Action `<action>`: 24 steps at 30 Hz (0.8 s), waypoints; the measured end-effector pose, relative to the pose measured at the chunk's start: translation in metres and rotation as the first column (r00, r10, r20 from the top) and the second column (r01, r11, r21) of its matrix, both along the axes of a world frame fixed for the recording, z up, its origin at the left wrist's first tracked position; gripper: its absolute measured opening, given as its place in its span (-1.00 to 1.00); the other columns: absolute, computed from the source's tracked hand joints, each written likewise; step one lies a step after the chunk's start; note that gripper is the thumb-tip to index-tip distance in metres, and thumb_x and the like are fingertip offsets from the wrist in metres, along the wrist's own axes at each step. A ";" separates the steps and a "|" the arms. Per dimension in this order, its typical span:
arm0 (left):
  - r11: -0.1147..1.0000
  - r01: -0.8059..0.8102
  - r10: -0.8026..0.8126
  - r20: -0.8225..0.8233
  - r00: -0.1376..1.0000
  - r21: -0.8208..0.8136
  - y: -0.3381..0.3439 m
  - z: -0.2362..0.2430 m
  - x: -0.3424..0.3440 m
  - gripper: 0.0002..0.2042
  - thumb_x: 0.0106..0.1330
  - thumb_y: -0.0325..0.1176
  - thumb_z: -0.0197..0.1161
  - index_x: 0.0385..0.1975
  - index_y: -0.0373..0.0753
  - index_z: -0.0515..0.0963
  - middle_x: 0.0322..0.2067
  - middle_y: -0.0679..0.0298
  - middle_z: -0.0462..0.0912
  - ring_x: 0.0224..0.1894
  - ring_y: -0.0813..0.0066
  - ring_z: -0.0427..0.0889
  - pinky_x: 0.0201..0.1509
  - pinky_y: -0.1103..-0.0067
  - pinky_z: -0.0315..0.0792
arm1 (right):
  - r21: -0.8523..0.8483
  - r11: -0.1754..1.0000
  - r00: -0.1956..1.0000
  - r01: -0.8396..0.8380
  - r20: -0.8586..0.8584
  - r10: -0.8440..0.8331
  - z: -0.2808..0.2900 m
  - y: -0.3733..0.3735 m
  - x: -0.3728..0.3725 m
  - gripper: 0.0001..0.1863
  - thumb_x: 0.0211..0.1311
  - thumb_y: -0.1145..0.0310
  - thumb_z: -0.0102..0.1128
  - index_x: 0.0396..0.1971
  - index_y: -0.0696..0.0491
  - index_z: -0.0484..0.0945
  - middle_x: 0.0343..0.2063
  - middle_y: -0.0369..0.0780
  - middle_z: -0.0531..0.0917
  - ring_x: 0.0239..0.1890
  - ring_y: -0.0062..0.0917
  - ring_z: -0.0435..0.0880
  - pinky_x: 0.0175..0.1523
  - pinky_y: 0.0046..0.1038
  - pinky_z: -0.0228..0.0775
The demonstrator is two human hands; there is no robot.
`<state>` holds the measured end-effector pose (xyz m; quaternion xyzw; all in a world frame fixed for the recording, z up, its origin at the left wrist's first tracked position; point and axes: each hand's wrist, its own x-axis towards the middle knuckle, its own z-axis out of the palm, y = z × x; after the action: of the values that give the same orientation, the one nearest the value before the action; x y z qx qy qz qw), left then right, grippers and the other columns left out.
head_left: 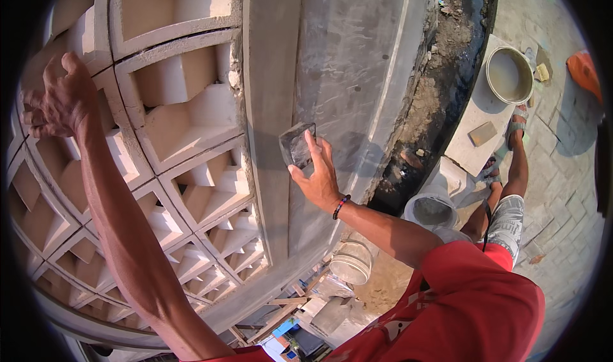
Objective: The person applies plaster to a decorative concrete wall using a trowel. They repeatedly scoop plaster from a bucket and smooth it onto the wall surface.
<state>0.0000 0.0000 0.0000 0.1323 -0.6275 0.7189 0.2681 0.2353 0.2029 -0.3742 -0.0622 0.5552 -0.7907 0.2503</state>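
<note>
Grey plaster wall (345,61) ran before you, bounded on the left by the pale lattice (191,122) and on the right by a dirt trench (418,113); smooth wall lay open above and below your right hand (321,178). That hand grasped a dark block (297,146) between thumb and fingers, over the wall's long seam. Your left hand (64,100), well apart from the block, curled its fingers at the lattice; whether it gripped, I could not tell.
</note>
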 end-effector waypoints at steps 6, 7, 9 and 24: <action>0.995 0.006 -0.002 -0.041 0.999 0.103 0.005 0.004 0.013 -0.48 0.20 0.27 -0.12 0.13 0.34 0.45 0.31 0.11 0.18 0.34 -0.08 0.02 0.31 0.02 -0.23 | 0.002 0.987 0.986 0.162 -0.028 -0.162 -0.011 -0.022 -0.140 -0.11 0.01 0.36 0.32 0.36 0.05 0.04 0.09 0.03 0.27 0.19 -0.05 0.21 0.20 -0.17 0.20; 0.989 0.002 0.005 -0.046 0.999 0.146 0.003 0.002 0.011 -0.48 0.20 0.27 -0.12 0.13 0.34 0.45 0.30 0.11 0.18 0.34 -0.08 0.02 0.31 0.02 -0.23 | 0.027 0.986 0.985 0.164 -0.060 -0.162 -0.007 -0.029 -0.130 -0.10 0.00 0.36 0.32 0.36 0.02 0.04 0.11 0.05 0.24 0.19 -0.03 0.21 0.21 -0.17 0.19; 0.987 0.003 0.007 -0.057 0.998 0.164 0.003 -0.002 0.010 -0.48 0.20 0.27 -0.11 0.13 0.34 0.45 0.30 0.10 0.19 0.33 -0.08 0.03 0.30 0.02 -0.21 | 0.067 0.984 0.980 0.165 -0.126 -0.156 0.009 -0.040 -0.080 -0.09 0.00 0.35 0.33 0.37 -0.02 0.04 0.14 0.10 0.18 0.18 0.00 0.21 0.23 -0.16 0.18; 0.980 0.034 -0.027 -0.039 0.999 0.195 0.012 -0.011 0.012 -0.54 0.18 0.20 -0.03 0.03 0.29 0.55 0.27 0.07 0.20 0.31 -0.06 0.01 0.30 0.01 -0.28 | 0.121 0.962 0.953 0.245 -0.211 -0.216 -0.013 -0.049 -0.237 -0.17 0.01 0.31 0.30 0.33 0.00 0.13 0.04 0.00 0.31 0.08 -0.20 0.35 0.11 -0.27 0.30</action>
<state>0.0117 0.0119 -0.0108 0.1615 -0.6923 0.6469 0.2761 -0.0015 0.1541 -0.3868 -0.0560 0.6367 -0.7620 0.1040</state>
